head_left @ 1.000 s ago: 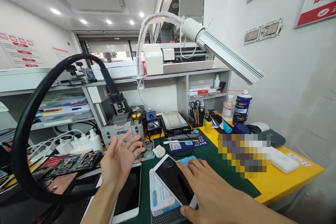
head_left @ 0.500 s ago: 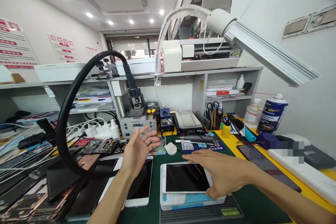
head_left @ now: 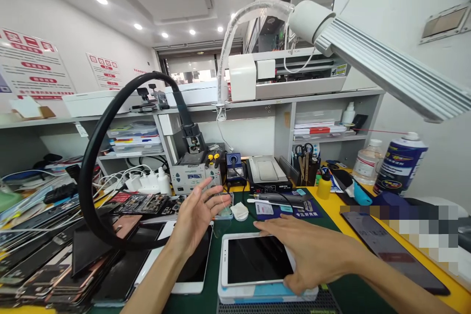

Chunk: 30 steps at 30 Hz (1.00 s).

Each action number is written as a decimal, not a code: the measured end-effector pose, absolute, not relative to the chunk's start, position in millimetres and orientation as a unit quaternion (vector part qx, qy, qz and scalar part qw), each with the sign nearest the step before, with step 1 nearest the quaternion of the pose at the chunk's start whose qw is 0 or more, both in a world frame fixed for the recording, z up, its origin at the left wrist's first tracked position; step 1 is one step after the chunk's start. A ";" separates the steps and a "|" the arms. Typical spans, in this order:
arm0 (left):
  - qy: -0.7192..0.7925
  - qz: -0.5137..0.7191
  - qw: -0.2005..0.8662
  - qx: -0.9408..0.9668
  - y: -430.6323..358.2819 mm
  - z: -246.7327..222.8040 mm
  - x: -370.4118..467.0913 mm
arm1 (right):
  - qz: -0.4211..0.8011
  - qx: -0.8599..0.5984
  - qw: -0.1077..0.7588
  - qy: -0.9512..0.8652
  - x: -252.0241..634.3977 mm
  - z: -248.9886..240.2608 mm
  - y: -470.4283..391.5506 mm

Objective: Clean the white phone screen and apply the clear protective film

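Observation:
A white phone [head_left: 257, 259] with a dark screen lies face up on a white and blue box [head_left: 253, 294], over a dark perforated mat [head_left: 279, 307]. My right hand [head_left: 305, 250] is around the phone's right end, thumb at the lower edge and fingers at the upper edge. My left hand [head_left: 198, 213] is raised with spread fingers, palm turned up, left of the phone. A clear, thin sheet-like piece [head_left: 222, 228] shows faintly beside its fingers; whether they touch it cannot be told. Behind my left wrist lies another white phone [head_left: 195, 267].
Many phone parts [head_left: 47, 274] are piled at the left, under a looped black hose [head_left: 86, 171]. A hot-air station [head_left: 191, 176] and a heating plate [head_left: 268, 174] stand behind. At the right are a yellow bottle [head_left: 324, 186], a blue can [head_left: 401, 164] and a dark phone [head_left: 393, 250].
The view has shifted slightly, moving the background within the frame. A faint clear piece now shows by my left fingers. My hands keep nearly the same poses, the right one still at the phone.

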<state>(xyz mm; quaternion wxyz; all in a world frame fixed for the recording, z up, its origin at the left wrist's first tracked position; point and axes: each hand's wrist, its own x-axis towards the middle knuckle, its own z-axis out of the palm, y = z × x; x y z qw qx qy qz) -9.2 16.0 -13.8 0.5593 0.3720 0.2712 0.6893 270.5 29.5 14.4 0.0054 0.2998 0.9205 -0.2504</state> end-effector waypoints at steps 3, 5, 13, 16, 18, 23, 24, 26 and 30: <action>0.272 0.687 0.560 0.375 14.7 -15.2 -6.5 | -0.254 0.298 -0.007 0.920 272.3 7.9 32.1; 0.273 0.686 0.560 0.376 13.2 -15.7 -5.1 | -0.250 0.301 -0.016 0.920 273.2 2.7 32.9; 0.281 0.692 0.551 0.372 13.0 -18.0 -4.3 | -0.223 0.332 -0.052 0.915 272.6 -7.3 22.3; 0.283 0.693 0.547 0.374 14.2 -19.2 -2.6 | -0.229 0.340 -0.063 0.910 271.1 -7.0 18.7; 0.280 0.694 0.546 0.379 14.2 -19.9 -0.8 | -0.229 0.339 -0.077 0.909 270.1 -9.3 17.8; 0.258 0.692 0.539 0.406 12.1 -20.2 1.2 | -0.247 0.328 -0.088 0.908 274.6 -18.1 22.2; 0.251 0.690 0.537 0.415 11.4 -19.9 0.9 | -0.262 0.328 -0.087 0.904 277.2 -17.9 24.2; 0.235 0.689 0.534 0.430 9.4 -18.0 0.4 | -0.306 0.330 -0.108 0.887 282.9 -14.3 28.3; 0.207 0.672 0.542 0.460 2.6 -5.4 6.4 | -0.472 0.306 -0.268 0.782 289.1 -2.9 35.9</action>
